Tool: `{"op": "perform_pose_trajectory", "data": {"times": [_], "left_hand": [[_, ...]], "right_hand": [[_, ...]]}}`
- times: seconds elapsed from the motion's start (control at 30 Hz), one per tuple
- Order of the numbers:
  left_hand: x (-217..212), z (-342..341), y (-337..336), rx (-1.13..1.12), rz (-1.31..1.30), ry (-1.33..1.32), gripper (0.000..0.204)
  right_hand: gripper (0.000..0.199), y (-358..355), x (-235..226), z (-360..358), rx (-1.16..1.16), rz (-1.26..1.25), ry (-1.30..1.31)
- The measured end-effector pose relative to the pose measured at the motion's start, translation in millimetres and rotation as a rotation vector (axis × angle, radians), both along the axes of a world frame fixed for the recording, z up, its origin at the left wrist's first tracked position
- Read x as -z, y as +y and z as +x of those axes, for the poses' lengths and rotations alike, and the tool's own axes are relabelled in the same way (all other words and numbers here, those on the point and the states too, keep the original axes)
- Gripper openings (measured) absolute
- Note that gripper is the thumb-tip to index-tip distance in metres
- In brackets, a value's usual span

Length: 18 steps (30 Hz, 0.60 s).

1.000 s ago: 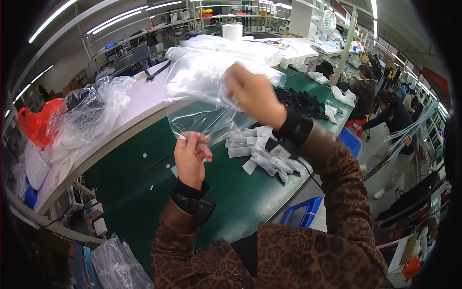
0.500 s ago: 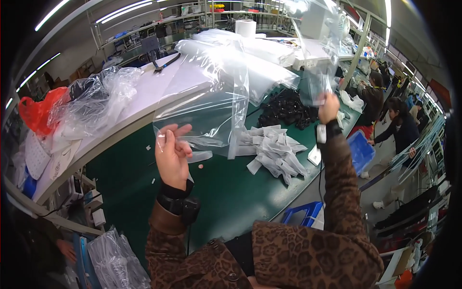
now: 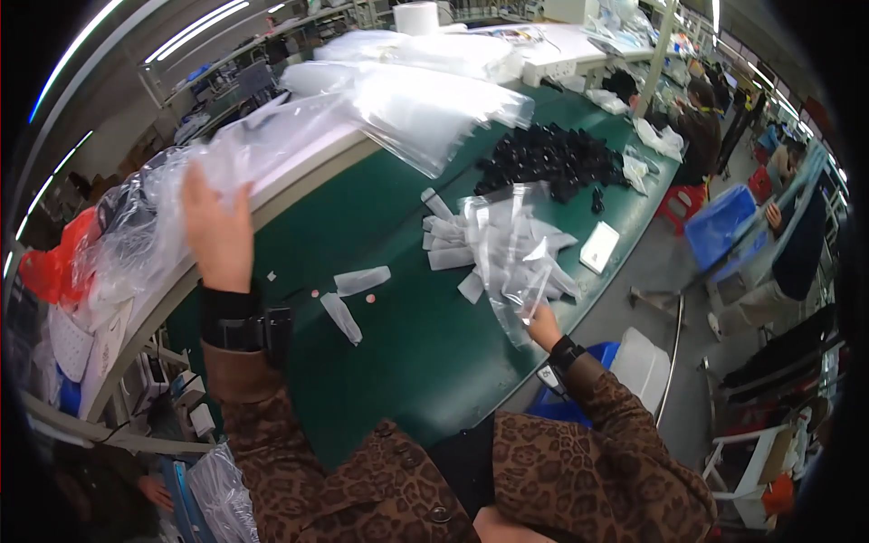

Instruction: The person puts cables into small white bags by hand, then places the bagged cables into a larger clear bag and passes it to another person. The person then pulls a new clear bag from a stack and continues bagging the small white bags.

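Note:
My right hand (image 3: pixel 545 328) pinches the end of a clear plastic bag (image 3: pixel 518 244) low over the right side of the green table. Through the bag shows a pile of small whitish translucent sleeves (image 3: pixel 445 246). My left hand (image 3: pixel 217 231) is raised at the left by the edge of the white shelf, its thumb and fingers apart, somewhat blurred. Crumpled clear plastic (image 3: pixel 145 226) lies just beyond it; whether the hand touches it I cannot tell. Two loose sleeves (image 3: pixel 362 280) rest on the table between my hands.
A heap of black parts (image 3: pixel 552 163) lies farther back on the green table (image 3: pixel 398 380), with a white box (image 3: pixel 599 247) near its right edge. Stacked clear bags (image 3: pixel 425 100) overhang the white shelf (image 3: pixel 308 167). Other people and a blue bin (image 3: pixel 720 226) are at the right.
My right hand has come down and nearer with the clear bag. My left hand has moved left and up, away from the large clear bag it was at, and the view has shifted.

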<state>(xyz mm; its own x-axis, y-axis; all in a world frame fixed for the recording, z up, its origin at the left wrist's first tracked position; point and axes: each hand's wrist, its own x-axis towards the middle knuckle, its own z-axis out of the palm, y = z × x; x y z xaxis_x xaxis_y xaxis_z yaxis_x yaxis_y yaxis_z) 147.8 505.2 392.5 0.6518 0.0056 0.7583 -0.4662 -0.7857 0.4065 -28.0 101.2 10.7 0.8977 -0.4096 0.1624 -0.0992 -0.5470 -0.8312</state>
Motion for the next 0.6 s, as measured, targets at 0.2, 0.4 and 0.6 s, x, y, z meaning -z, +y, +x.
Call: {"op": "perform_pose_trajectory", "data": {"times": [0.2, 0.4, 0.6], "left_hand": [[9.3, -25.9, 16.0, -0.138, 0.231, -0.401, 0.069], [27.2, -65.7, 6.8, -0.310, 0.489, -0.600, 0.052], [97.5, -103.0, -34.5, 0.267, 0.471, -0.375, 0.037]], "right_hand": [[0.015, 11.1, -46.4, -1.5, 0.032, 0.068, -0.007], [0.015, 35.9, -85.0, -1.9, -0.055, 0.038, -0.011], [0.016, 58.9, -107.7, 3.6, -0.299, 0.013, -0.186]]}}
